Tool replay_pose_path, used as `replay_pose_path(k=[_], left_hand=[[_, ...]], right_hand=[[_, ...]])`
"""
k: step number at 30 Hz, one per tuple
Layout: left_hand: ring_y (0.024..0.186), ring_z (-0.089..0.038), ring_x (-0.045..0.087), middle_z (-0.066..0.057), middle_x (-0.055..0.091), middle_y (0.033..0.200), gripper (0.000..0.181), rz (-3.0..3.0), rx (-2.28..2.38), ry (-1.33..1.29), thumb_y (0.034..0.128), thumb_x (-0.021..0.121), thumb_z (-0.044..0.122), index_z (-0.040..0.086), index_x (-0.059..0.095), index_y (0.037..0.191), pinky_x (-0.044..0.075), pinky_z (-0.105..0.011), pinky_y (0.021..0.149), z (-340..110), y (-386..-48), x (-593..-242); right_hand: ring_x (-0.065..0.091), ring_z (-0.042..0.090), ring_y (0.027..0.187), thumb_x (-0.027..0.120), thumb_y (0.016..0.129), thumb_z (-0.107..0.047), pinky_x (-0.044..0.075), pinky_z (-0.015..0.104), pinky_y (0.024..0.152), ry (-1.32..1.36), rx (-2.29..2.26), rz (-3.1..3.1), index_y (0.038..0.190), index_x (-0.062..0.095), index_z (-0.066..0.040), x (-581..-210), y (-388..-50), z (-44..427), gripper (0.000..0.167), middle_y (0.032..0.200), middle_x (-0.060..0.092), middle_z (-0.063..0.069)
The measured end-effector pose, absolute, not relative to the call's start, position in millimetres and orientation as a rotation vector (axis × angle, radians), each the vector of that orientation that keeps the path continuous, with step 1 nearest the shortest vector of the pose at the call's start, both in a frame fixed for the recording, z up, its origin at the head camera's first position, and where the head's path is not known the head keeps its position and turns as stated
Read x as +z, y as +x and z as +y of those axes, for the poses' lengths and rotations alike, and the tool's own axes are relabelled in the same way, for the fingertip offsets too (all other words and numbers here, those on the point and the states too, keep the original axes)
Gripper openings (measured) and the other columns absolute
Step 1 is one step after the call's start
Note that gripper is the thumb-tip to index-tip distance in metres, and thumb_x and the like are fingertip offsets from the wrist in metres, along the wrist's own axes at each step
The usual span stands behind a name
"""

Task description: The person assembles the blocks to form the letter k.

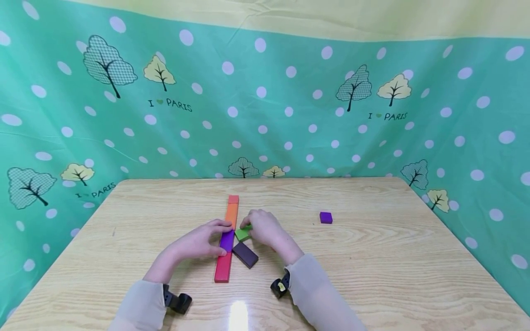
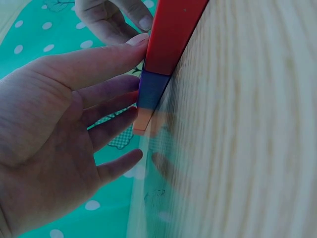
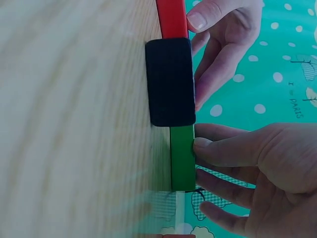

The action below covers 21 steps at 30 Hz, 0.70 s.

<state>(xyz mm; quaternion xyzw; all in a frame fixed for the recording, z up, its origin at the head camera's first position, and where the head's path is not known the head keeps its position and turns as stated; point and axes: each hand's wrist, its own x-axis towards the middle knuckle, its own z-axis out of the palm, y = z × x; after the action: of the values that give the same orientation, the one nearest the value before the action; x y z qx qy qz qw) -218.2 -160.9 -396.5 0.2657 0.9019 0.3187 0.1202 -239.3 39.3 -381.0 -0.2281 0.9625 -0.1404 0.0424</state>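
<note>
Several flat coloured blocks lie end to end in a row on the table: a red block (image 1: 223, 269) nearest, then a purple block (image 1: 227, 242), then an orange block (image 1: 232, 213). My left hand (image 1: 203, 241) touches the row from the left, thumb by the red-purple joint and fingers fairly straight near the purple block's far end. Right of the row, my right hand (image 1: 268, 228) pinches a green block (image 1: 242, 234), seen with its thumb on the edge in the right wrist view. A dark block (image 1: 245, 255) lies slanted just nearer than the green one.
A small reddish block (image 1: 233, 199) caps the row's far end. Off to the right sits a small purple block (image 1: 325, 217) by itself on the wooden table (image 1: 385, 257). A polka-dot cloth (image 1: 273, 73) hangs behind and around the table.
</note>
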Motion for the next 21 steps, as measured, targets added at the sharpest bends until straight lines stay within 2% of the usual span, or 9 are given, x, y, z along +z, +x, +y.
replay_pose_path(k=[9, 21], left_hand=[[0.127, -0.033, 0.037, -0.01, 0.04, 0.138, 0.061, 2.63, 0.941, 0.764, 0.0751, 0.072, 0.018, 0.0, 0.049, 0.129, 0.033, -0.05, 0.103, -159.2, -216.1, -395.6], [0.126, -0.034, 0.038, -0.01, 0.04, 0.138, 0.06, 2.625, 0.943, 0.769, 0.0758, 0.071, 0.019, 0.001, 0.049, 0.129, 0.033, -0.05, 0.102, -159.9, -216.5, -394.2]], right_hand=[[0.056, 0.016, 0.095, 0.067, 0.079, -0.01, 0.046, 0.028, 0.08, -0.767, -0.421, 2.954, 0.1, 0.071, -0.021, -380.9, -237.7, 42.1, 0.024, 0.099, 0.062, -0.003], [0.056, 0.015, 0.095, 0.068, 0.079, -0.01, 0.046, 0.029, 0.081, -0.765, -0.435, 2.936, 0.102, 0.07, -0.021, -381.9, -239.4, 42.1, 0.025, 0.099, 0.062, -0.004]])
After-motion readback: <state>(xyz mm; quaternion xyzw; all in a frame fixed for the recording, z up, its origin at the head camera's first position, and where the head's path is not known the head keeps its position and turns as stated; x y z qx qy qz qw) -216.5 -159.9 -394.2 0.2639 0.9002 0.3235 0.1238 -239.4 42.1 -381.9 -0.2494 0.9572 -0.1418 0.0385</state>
